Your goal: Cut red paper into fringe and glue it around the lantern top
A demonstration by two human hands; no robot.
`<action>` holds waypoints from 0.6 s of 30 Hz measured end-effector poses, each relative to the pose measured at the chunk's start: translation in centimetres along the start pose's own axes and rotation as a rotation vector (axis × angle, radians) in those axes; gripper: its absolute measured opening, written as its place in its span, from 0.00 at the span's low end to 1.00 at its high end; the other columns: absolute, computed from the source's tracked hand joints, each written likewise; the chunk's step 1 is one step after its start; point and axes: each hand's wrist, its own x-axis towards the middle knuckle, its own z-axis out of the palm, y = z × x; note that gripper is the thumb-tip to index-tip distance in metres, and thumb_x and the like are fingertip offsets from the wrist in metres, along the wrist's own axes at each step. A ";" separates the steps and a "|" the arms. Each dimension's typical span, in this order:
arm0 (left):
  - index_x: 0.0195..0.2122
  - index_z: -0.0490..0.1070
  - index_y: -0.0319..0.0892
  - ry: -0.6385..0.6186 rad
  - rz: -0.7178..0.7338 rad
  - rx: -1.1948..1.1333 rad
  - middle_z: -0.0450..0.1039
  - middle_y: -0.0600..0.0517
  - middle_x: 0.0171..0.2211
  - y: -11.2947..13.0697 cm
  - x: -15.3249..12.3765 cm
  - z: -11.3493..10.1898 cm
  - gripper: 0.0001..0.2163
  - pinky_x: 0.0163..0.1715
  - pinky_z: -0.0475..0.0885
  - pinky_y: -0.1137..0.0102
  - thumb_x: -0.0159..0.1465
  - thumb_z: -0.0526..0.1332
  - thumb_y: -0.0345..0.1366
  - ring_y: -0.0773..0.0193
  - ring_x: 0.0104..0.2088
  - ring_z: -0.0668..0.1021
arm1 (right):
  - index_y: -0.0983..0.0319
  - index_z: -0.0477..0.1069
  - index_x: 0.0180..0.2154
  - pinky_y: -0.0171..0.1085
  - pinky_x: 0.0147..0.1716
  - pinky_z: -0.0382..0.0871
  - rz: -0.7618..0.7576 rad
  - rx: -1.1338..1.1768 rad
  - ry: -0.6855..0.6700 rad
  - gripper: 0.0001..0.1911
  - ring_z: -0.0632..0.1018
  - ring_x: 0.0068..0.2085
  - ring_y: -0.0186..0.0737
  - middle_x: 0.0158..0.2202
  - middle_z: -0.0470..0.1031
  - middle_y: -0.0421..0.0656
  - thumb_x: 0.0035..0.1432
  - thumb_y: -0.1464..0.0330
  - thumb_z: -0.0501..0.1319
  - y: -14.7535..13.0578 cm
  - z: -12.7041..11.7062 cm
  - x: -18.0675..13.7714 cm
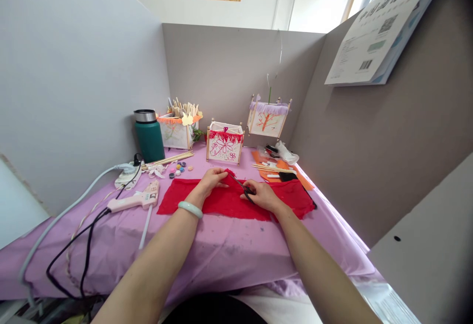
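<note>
A long piece of red cloth (pixel 221 204) lies flat across the table below both hands. My left hand (pixel 212 181) pinches a small frayed red strip (pixel 231 172) above the cloth. My right hand (pixel 260 193) is closed round the dark handles of a pair of scissors (pixel 249 191), whose blades point up and left to the strip. Whether the blades are closed on the strip is too small to tell. Behind the hands stands a white paper lantern (pixel 224 147) with a red fringe and red flower drawings.
At left are a pink glue gun (pixel 138 198), a power strip (pixel 127 176) with cables and a green bottle (pixel 149 136). A lantern box with sticks (pixel 177 132) stands behind; another lantern (pixel 268 119) hangs at right. Orange sheets (pixel 306 182) lie below it on the purple tablecloth (pixel 236 240).
</note>
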 end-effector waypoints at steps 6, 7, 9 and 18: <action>0.27 0.71 0.34 -0.006 0.002 -0.010 0.73 0.50 0.24 -0.1 0.1 0.0 0.03 0.25 0.74 0.71 0.52 0.64 0.28 0.66 0.23 0.76 | 0.60 0.69 0.37 0.29 0.24 0.53 -0.003 0.008 0.002 0.16 0.67 0.24 0.31 0.24 0.69 0.37 0.49 0.58 0.63 0.1 0.1 0.0; 0.27 0.72 0.34 -0.008 0.002 -0.012 0.73 0.50 0.24 -0.1 0.0 0.0 0.03 0.25 0.74 0.70 0.53 0.64 0.28 0.66 0.23 0.76 | 0.60 0.69 0.37 0.29 0.24 0.54 -0.002 0.011 0.001 0.16 0.67 0.24 0.31 0.24 0.69 0.37 0.49 0.58 0.63 0.2 0.1 0.0; 0.28 0.72 0.34 -0.009 -0.002 -0.015 0.73 0.50 0.24 0.0 0.0 0.0 0.02 0.25 0.74 0.70 0.53 0.63 0.27 0.66 0.23 0.76 | 0.60 0.69 0.37 0.29 0.24 0.54 0.000 0.017 -0.002 0.16 0.67 0.24 0.31 0.24 0.69 0.36 0.49 0.58 0.63 0.2 0.0 0.1; 0.28 0.71 0.34 -0.003 -0.012 -0.021 0.74 0.49 0.25 0.1 0.0 0.0 0.03 0.25 0.74 0.72 0.53 0.64 0.28 0.67 0.23 0.76 | 0.60 0.69 0.37 0.29 0.24 0.54 0.019 -0.002 0.012 0.16 0.66 0.24 0.31 0.24 0.68 0.36 0.48 0.58 0.63 0.1 -0.1 0.1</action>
